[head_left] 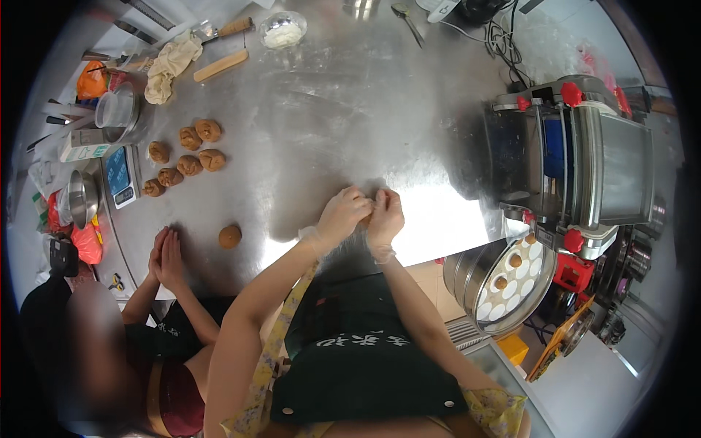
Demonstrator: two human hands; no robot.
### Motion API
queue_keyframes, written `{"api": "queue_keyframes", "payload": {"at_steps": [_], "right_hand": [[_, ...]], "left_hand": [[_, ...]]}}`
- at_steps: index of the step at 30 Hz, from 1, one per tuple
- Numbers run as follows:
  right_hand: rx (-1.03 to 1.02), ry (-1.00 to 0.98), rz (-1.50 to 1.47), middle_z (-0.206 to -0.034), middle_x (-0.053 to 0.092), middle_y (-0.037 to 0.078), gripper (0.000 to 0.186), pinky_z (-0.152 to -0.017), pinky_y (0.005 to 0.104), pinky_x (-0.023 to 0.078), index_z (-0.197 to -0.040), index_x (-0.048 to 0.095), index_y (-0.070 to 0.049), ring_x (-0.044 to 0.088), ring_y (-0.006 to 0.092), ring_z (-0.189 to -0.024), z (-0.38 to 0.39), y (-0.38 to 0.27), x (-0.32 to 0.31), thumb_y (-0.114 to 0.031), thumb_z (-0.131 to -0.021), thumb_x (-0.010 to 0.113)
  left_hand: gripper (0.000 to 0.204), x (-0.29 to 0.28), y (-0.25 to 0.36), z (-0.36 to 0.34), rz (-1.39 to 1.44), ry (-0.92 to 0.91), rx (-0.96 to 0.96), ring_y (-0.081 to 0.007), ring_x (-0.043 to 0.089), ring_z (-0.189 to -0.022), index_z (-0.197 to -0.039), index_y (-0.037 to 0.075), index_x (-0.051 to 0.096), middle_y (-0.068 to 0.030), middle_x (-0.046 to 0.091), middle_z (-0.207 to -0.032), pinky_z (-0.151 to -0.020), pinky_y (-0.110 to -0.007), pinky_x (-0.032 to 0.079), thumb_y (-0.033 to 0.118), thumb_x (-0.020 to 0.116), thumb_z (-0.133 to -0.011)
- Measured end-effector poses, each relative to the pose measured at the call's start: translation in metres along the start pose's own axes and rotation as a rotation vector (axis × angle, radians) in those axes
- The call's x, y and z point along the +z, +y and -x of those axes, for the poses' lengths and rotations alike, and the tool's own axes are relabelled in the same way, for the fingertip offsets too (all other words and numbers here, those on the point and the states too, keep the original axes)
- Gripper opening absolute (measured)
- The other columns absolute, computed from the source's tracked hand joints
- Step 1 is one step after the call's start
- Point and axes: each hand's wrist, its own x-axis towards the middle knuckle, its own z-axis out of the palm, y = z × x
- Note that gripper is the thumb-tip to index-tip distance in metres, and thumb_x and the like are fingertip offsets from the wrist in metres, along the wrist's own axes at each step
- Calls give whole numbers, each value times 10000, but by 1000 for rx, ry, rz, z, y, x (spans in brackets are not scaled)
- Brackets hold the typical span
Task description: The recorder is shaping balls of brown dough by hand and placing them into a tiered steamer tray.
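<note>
My left hand [343, 217] and my right hand [386, 219], both in clear thin gloves, meet over the near edge of the steel table. Their fingers are closed around a small piece of brown dough [367, 218], mostly hidden between them. To the left, a smooth round brown dough ball [229, 236] sits alone on the steel. Farther off, several rough brown dough lumps [190, 165] lie in two loose rows.
A co-worker's hands [166, 257] press together at left. Beyond are a scale [120, 175], wooden stick [220, 66], cloth [172, 67] and bowl of white powder [283, 31]. At right stand a roller machine [617, 168] and a round steamer tray [482, 312] with paper rounds and dough balls.
</note>
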Motion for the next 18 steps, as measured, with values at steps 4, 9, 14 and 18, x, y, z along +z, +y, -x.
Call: {"api": "queue_keyframes", "payload": {"at_steps": [4, 9, 14, 18], "right_hand": [[-619, 235, 418, -873, 650, 114, 103, -610, 387, 517, -1008, 648, -53, 638, 291, -735, -7, 11, 15, -128, -944, 619], [-616, 162, 562, -929, 684, 97, 75, -681, 398, 537, -999, 635, -78, 666, 314, -813, -20, 5, 21, -95, -928, 616], [-361, -26, 245, -854, 661, 133, 153, -671, 374, 526, -1054, 659, -12, 641, 270, -740, -16, 5, -13, -118, -977, 580], [-90, -39, 176, -851, 690, 162, 201, -703, 361, 524, -1053, 672, -6, 662, 265, -754, -1, 12, -18, -152, -1010, 541]], "left_hand": [[519, 19, 23, 18, -422, 40, -102, -320, 383, -1404, -1395, 47, 520, -138, 460, -1483, -1173, -470, 307, 107, 536, -880], [655, 32, 34, 9, -599, -99, -363, -321, 256, -1486, -1540, 37, 298, -131, 295, -1600, -1205, -452, 231, 210, 501, -942], [622, 29, 38, 16, -563, -22, -423, -344, 378, -1400, -1490, 47, 386, -148, 422, -1495, -1139, -447, 333, 149, 569, -905], [492, 60, 46, 27, 88, 430, -434, -352, 532, -1108, -1244, 65, 553, -127, 552, -1230, -904, -442, 473, 57, 710, -778]]}}
